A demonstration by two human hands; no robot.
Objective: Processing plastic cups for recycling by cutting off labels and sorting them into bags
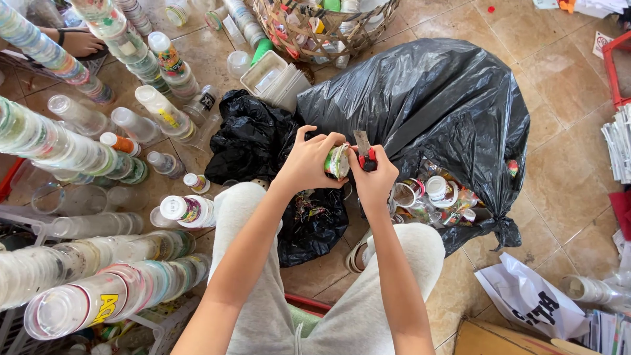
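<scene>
1. Black rubbish bag (427,98) — the largest item, lay on the tiled floor (565,190) at centre-right, its mouth open on the near right side, with used cups and lids (434,197) spilling from it.
2. Stacks of nested clear plastic cups (85,289) — lay on their sides along the left, from near to far, some with coloured print.
3. Smaller crumpled black bag (253,141) — lay just left of the large one, reaching down beside the person's knees.
4. Wicker basket (328,26) — stood at the far centre, filled with mixed containers.
5. White plastic bag (529,299) — lay at the near right, by a cardboard edge.
6. Stack of white trays (276,79) — sat between the basket and the smaller black bag.
7. Left hand (305,161) — was curled around a small printed cup (337,161), gripping it from the left, fingers closed over its rim.
8. Right hand (374,177) — was closed on a red-handled cutter (365,152), blade pointing to the far side, just beside the cup.
9. Small printed cup — was held above the lap at centre, in front of the large bag, touching both hands.
</scene>
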